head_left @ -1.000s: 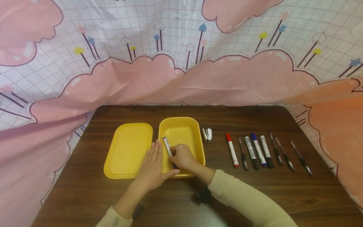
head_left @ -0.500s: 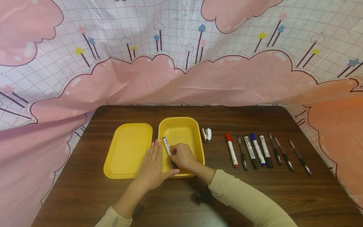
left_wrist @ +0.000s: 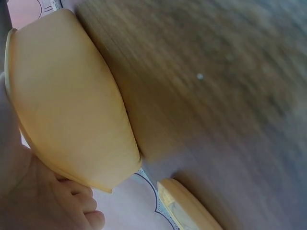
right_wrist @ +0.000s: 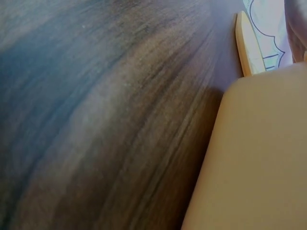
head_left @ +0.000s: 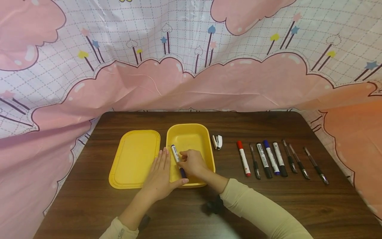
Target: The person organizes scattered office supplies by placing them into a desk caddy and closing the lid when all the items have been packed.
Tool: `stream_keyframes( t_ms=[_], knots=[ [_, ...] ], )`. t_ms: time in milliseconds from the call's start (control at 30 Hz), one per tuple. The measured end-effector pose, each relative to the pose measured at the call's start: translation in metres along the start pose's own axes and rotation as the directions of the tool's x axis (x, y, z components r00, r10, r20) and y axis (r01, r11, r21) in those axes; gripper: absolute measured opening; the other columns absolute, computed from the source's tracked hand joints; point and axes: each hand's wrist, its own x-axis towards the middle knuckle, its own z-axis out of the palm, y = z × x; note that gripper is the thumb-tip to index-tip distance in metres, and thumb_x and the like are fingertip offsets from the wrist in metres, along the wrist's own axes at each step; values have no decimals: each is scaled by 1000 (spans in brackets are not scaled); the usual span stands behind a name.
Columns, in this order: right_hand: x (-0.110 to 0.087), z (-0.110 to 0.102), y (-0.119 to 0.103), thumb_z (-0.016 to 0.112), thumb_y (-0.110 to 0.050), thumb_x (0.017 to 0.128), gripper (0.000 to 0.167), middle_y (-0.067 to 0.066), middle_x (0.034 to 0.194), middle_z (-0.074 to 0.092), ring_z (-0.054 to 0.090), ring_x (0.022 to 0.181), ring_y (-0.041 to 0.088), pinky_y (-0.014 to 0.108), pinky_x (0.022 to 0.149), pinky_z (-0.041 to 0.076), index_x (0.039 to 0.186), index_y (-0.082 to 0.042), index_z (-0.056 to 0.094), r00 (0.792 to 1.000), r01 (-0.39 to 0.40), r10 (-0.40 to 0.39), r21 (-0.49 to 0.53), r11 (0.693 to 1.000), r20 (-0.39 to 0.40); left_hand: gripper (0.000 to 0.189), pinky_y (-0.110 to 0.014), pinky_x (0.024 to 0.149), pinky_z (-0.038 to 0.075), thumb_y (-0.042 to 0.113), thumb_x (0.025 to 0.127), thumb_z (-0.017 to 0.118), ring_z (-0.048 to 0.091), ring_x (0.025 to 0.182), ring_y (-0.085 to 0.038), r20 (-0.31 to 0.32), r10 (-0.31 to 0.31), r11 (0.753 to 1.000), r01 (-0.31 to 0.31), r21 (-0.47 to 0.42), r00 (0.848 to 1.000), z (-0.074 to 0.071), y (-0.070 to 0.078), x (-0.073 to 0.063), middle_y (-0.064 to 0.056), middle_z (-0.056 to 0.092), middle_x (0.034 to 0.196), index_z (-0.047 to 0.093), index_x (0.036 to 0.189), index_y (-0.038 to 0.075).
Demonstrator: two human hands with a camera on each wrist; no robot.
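In the head view, a white marker with a dark blue cap lies slanted along the left side inside a yellow box. My right hand reaches into the box from the right, thumb and fingertips pinching the marker near its middle. My left hand rests on the box's left rim with straight fingers, the thumb spread across the near left corner. In the left wrist view, the box's outer wall stands beside the curled-looking fingertips of a hand. The right wrist view shows mostly the box wall.
A yellow lid lies flat left of the box. A small white stapler sits by its right side. Farther right, a red marker, a blue-capped marker, black-capped markers and several black-gripped pens lie in a row.
The marker has shifted slightly within the box, and more of its dark cap shows below my right hand, whose fingers have moved a little. The left hand stays in place.
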Motion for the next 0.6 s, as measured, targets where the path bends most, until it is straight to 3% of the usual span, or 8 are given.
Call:
stream_keyframes(
  t_ms=[200,600],
  knots=[
    [3,-7,1,76,-17,83,42,12,100,73,67,86,21,31,77,59,120,-1,67,999,-37,37,17,999,-8,120,-50,124,7,83,79,42,-9,151,-29,-4,-9,1000,9,-10,1000,0,-1,0,-16,-8,162,1,153,-2],
    [8,-30,-1,77,-17,82,42,15,104,72,68,91,24,34,79,59,119,-1,68,998,-13,17,73,997,-53,118,-50,124,7,78,81,49,-9,151,-30,-6,-14,1000,14,-20,1000,2,0,1,-16,-8,161,-1,153,-2]
  ],
)
